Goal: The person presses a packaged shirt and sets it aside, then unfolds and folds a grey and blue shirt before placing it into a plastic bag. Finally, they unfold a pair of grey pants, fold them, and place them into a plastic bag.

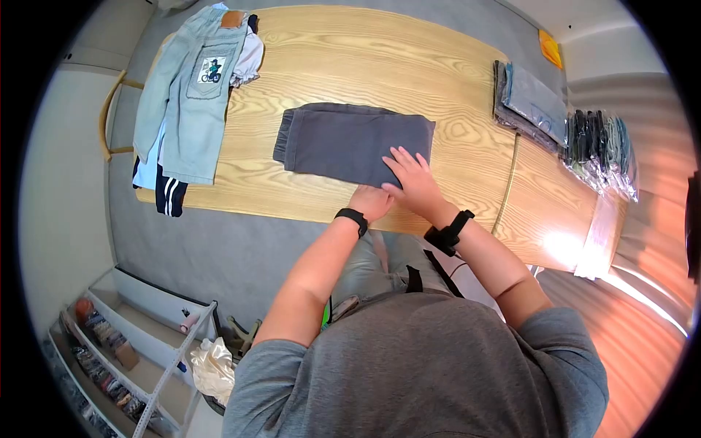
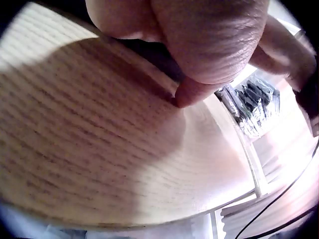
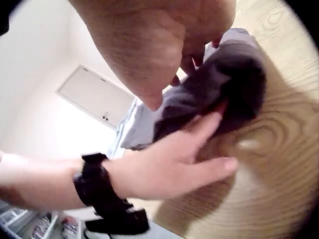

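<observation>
Dark grey folded trousers (image 1: 350, 142) lie on the wooden table in front of me, their ribbed elastic waistband toward the left. My right hand (image 1: 415, 182) rests on their near right corner, fingers spread over the cloth. At the near edge is my left hand (image 1: 372, 203), its fingers partly hidden by the cloth and the right hand. The right wrist view shows the left hand (image 3: 174, 167) reaching a finger into the dark fold of the trousers (image 3: 219, 82), its thumb straight and apart. Low over the table, the left hand (image 2: 209, 45) has one fingertip at the surface in the left wrist view.
Light blue jeans (image 1: 193, 95) with a patch lie over other clothes at the table's left. Folded garments in clear bags (image 1: 533, 102) and a row of bagged clothes (image 1: 602, 142) sit at the right. A shelf unit (image 1: 131, 350) stands lower left, a chair (image 1: 113, 120) beyond the left edge.
</observation>
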